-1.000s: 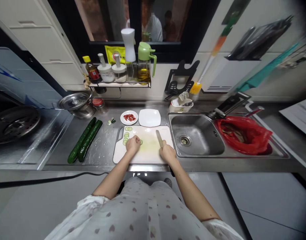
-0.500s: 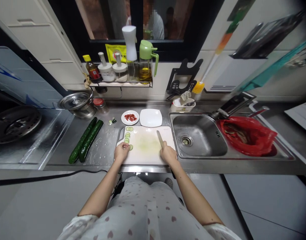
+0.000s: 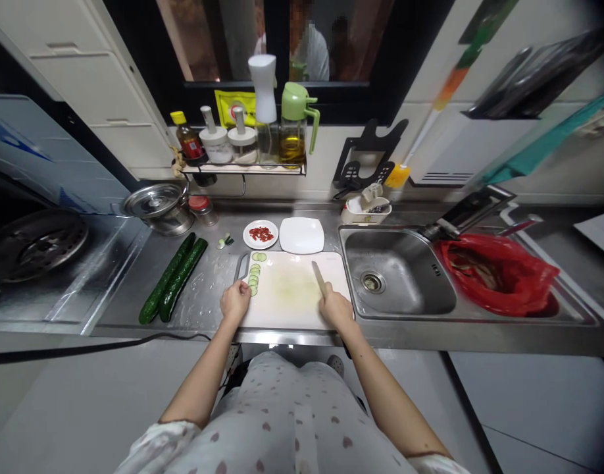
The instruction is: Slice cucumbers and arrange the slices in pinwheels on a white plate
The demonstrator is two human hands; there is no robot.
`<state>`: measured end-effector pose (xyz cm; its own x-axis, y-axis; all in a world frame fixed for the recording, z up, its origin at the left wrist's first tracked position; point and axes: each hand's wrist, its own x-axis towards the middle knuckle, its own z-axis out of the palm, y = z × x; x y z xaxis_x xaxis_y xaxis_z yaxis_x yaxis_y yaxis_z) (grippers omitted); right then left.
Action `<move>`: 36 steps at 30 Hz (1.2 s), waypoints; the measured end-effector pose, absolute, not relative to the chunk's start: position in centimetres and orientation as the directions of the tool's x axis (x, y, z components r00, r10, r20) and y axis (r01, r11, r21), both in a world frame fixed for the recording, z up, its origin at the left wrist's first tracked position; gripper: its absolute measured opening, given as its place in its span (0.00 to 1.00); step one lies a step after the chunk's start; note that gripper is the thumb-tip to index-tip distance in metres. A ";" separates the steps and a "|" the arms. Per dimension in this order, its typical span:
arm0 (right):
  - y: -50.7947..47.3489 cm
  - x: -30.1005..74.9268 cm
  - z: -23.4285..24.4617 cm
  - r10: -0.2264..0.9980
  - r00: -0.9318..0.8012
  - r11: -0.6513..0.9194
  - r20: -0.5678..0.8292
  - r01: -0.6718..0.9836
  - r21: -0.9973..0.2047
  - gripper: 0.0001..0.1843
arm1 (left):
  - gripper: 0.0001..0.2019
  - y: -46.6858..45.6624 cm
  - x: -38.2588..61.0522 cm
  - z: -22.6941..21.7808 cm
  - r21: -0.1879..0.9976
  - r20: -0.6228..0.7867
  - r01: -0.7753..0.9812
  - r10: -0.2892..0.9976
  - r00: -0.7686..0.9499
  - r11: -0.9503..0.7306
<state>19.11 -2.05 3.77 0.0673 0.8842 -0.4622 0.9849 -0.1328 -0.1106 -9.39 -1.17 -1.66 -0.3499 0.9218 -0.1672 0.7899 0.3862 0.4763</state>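
Note:
My right hand [image 3: 337,308] grips a kitchen knife [image 3: 318,276] over the right part of a white cutting board [image 3: 277,313]. The blade points away from me. At the board's left edge, my left hand [image 3: 235,301] has its fingers curled together, with nothing visible in them. Its fingertips are close beside a row of round cucumber slices [image 3: 253,276]; whether they touch the lowest slice I cannot tell. A few more slices [image 3: 259,257] lie overlapping at the board's top left corner. Two whole cucumbers [image 3: 176,280] rest on the counter to the left.
Behind the board stand a white plate [image 3: 302,235] and a small plate with chopped red pieces [image 3: 261,234]. To the right is a steel sink [image 3: 401,276] with a red plastic bag [image 3: 499,273] beyond it. A lidded pot [image 3: 161,207] and a jar [image 3: 203,209] stand back left.
My left hand has drawn slightly left, off the slices. The slice that lay right of the row now sits at its near end. My right hand keeps hold of the knife.

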 end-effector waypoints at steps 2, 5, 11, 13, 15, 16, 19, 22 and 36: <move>-2.1 19.1 3.8 0.886 0.066 -0.130 -0.459 0.985 -0.110 0.20 | 0.07 -1.2 -9.3 -1.7 0.449 -0.171 0.804 0.920 -0.352 0.390; -2.1 19.0 3.9 0.884 0.073 -0.135 -0.462 0.985 -0.103 0.19 | 0.08 -1.3 -9.3 -1.7 0.415 -0.176 0.820 0.918 -0.354 0.395; -2.1 18.9 4.1 0.889 0.072 -0.127 -0.452 0.988 -0.093 0.18 | 0.10 -0.9 -8.9 -1.5 0.454 -0.119 0.809 0.925 -0.361 0.373; -2.1 18.9 4.1 0.890 0.071 -0.125 -0.451 0.988 -0.091 0.18 | 0.11 -0.1 -8.4 -1.2 0.483 -0.105 0.796 0.927 -0.361 0.365; -2.1 18.9 4.0 0.889 0.073 -0.126 -0.451 0.988 -0.087 0.19 | 0.13 1.2 -7.6 -0.8 0.499 -0.110 0.783 0.923 -0.368 0.372; -2.1 18.9 4.0 0.890 0.075 -0.126 -0.450 0.988 -0.086 0.19 | 0.14 2.0 -7.2 -0.6 0.499 -0.117 0.783 0.924 -0.365 0.373; -2.1 18.9 4.0 0.891 0.073 -0.126 -0.447 0.988 -0.089 0.19 | 0.17 4.6 -6.1 -0.1 0.464 -0.119 0.797 0.919 -0.376 0.387; -2.1 18.9 4.1 0.888 0.072 -0.129 -0.454 0.987 -0.095 0.19 | 0.18 6.8 -5.4 0.1 0.391 -0.106 0.835 0.920 -0.378 0.388; -2.1 18.8 3.9 0.889 0.067 -0.121 -0.452 0.988 -0.091 0.19 | 0.16 9.1 -5.4 -0.6 0.262 -0.101 0.918 0.955 -0.279 0.296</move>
